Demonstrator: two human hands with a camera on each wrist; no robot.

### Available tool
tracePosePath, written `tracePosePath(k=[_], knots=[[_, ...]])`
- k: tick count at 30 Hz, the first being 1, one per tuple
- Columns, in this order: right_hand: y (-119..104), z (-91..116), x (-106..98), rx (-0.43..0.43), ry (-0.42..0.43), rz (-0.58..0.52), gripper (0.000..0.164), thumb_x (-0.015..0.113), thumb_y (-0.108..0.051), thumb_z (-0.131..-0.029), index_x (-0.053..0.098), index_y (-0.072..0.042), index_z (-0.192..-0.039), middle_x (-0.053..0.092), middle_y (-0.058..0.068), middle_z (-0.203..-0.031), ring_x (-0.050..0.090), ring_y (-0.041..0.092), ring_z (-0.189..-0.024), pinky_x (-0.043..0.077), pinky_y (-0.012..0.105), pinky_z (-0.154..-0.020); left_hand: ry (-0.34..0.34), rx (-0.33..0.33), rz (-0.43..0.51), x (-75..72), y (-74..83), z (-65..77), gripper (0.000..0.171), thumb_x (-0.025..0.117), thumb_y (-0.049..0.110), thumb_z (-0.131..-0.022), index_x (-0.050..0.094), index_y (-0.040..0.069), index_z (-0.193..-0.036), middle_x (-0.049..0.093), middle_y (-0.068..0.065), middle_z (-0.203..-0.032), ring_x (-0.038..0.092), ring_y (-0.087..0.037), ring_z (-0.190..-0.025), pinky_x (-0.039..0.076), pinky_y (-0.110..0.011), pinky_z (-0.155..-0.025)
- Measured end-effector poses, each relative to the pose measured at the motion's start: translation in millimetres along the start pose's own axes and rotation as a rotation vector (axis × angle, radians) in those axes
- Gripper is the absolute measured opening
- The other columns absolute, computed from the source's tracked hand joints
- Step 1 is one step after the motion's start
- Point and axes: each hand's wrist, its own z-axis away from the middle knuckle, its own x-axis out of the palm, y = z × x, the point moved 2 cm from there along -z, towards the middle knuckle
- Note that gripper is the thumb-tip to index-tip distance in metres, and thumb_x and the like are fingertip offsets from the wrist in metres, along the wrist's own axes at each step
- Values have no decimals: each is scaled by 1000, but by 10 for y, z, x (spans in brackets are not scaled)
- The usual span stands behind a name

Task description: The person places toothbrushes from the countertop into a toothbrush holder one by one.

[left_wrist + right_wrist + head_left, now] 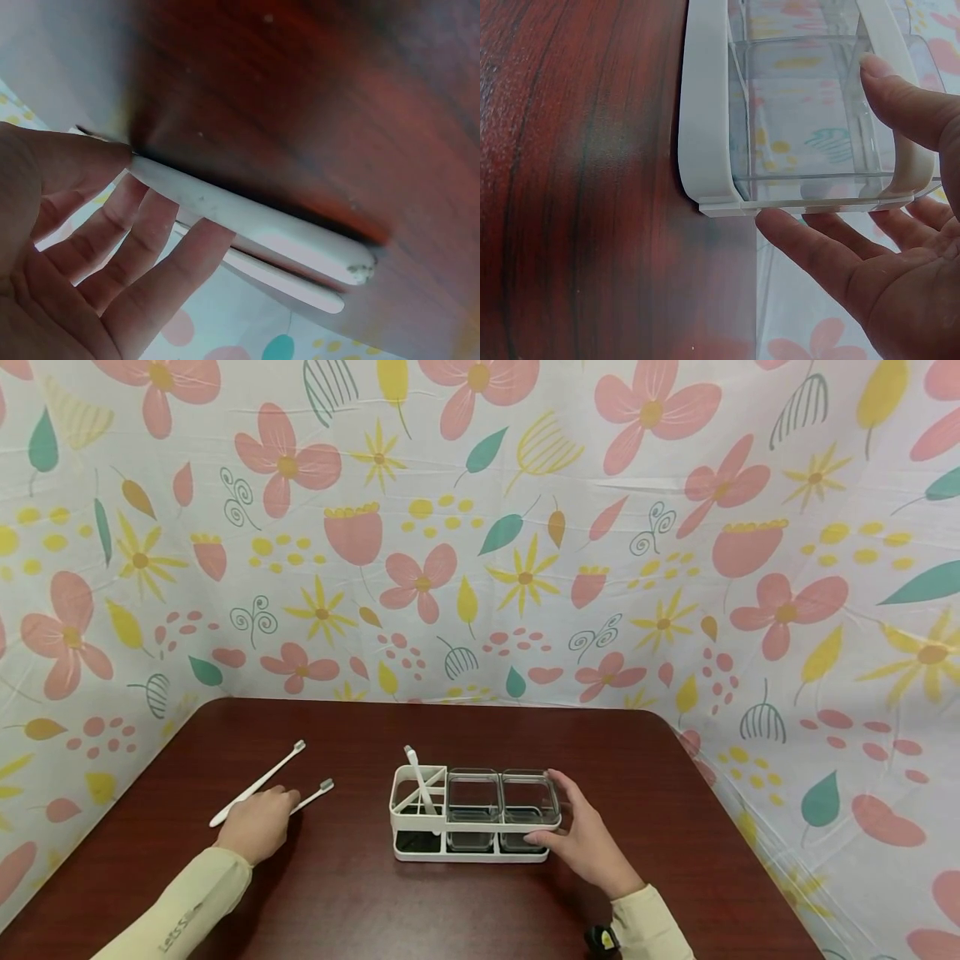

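Note:
My left hand [258,822] is low over the left part of the table, thumb and fingertips pinching a white toothbrush [262,225]. Its bristle head shows past the fingers in the head view. A second white toothbrush [258,783] lies just left of that hand. Mid-table stands a white two-tier toothbrush holder [471,857] with two clear cups [474,797]. Another toothbrush [420,777] leans in its left, divided compartment. My right hand [588,843] grips the holder's right end, thumb at the front of the upper rim, fingers along the side.
The dark reddish-brown table [337,893] has rounded far corners. A floral-printed cloth [480,527] hangs behind it and along both sides. A small black object [602,938] is at the right wrist.

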Motion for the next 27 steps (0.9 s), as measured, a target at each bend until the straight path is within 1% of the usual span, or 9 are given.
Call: tracePosePath(k=[6, 11, 19, 23, 27], knots=[[8, 1, 2, -3, 3, -6, 94, 87, -9, -74, 33, -13, -150, 45, 16, -145, 59, 35, -112, 54, 30, -77, -29, 1, -8, -9, 0, -33, 18, 71, -7, -76, 61, 8, -78, 53, -4, -68, 60, -26, -58, 48, -44, -46], [10, 0, 1, -6, 0, -8, 93, 87, -10, -74, 33, -12, -150, 44, 15, -146, 59, 34, -112, 54, 31, -77, -47, 10, -1, -13, -11, -45, 17, 69, -7, -76, 61, 8, -79, 54, -4, -69, 60, -26, -59, 49, -45, -48], [1, 2, 4, -3, -9, -12, 93, 86, -10, -76, 31, -12, -151, 42, 15, -148, 57, 35, -117, 54, 32, -80, -106, 23, 26, -66, -29, -50, 15, 70, -6, -77, 67, 7, -84, 59, -4, -74, 62, -27, -66, 52, -45, -52], [-5, 13, 4, 7, -20, -32, 94, 86, -10, -77, 29, -13, -152, 40, 16, -150, 56, 35, -120, 54, 33, -82, -128, 17, 55, -115, -27, -64, 15, 70, -5, -76, 66, 8, -82, 59, -3, -73, 62, -26, -65, 51, -45, -53], [-11, 14, 2, 5, -17, -30, 95, 86, -13, -76, 29, -11, -152, 39, 15, -150, 56, 34, -120, 54, 33, -82, -148, -9, 124, -137, -36, -70, 16, 69, -4, -74, 64, 10, -79, 57, 1, -71, 57, -18, -62, 49, -42, -54]])
